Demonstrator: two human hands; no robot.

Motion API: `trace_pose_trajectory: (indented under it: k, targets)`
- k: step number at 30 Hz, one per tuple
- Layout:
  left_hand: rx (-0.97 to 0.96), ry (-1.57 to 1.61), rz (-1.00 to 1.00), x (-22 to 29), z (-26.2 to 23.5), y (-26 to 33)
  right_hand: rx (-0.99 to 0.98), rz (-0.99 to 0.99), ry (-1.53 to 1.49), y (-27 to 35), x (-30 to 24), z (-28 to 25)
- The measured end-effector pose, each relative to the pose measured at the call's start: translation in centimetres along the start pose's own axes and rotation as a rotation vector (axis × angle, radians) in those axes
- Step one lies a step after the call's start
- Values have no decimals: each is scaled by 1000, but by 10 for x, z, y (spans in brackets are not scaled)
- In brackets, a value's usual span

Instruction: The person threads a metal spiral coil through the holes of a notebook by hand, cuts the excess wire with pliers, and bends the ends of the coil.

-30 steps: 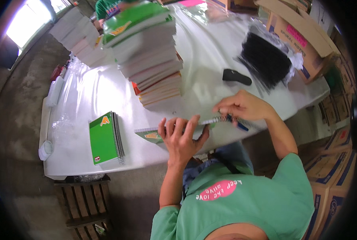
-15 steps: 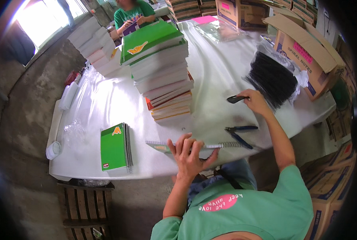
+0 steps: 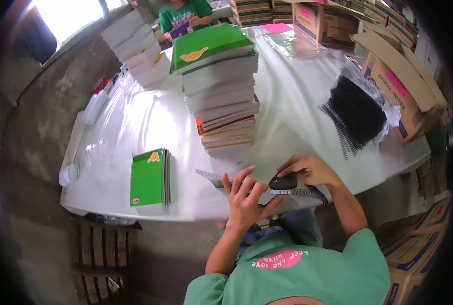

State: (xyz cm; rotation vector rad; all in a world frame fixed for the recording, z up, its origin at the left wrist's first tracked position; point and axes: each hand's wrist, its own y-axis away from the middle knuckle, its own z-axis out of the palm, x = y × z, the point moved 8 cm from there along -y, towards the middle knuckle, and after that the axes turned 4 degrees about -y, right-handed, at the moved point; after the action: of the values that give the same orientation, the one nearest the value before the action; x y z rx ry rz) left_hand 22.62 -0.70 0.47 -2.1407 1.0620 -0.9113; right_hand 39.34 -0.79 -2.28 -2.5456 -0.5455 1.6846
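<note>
At the near table edge, my left hand (image 3: 247, 201) grips a notebook (image 3: 209, 177) tilted up on its edge, thumb on one side and fingers on the other. A metal spiral wire (image 3: 303, 192) runs along the notebook's right part and sticks out beyond it. My right hand (image 3: 310, 170) pinches a black, flat, rounded tool (image 3: 282, 182) against the wire and the page edge. Cutting pliers with blue handles (image 3: 318, 194) are mostly hidden behind the wire and my right hand. Left of my hands lie finished-looking green spiral notebooks (image 3: 146, 178), stacked together.
A tall pile of unbound green-covered books (image 3: 221, 86) stands ahead. Black spiral wires (image 3: 356, 109) lie in plastic at the right, beside an open carton (image 3: 396, 91). Paper stacks (image 3: 137, 46) stand far left. Across the table, a person in green (image 3: 186, 15) holds something purple.
My right hand has come in from the right with the black tool, down to the notebook's spiral. The left hand still holds the notebook. The whole view has shifted slightly.
</note>
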Motion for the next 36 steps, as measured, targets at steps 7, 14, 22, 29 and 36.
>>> trace_pose_trajectory:
  k: [7,14,22,29,36]
  targets:
    - [-21,-39,70,14,-5,-1,274,-133,-492,15,10,-19]
    - [87,-216,174,11,-3,13,-45,-546,-754,21,-37,-5]
    - [38,-212,147,7,-1,7,-93,-483,-604,12,-43,-5]
    - [72,-182,109,7,-3,8,-71,-466,-719,7,-46,-4]
    - [97,8,75,5,0,1,32,-369,-679,2,-37,-9]
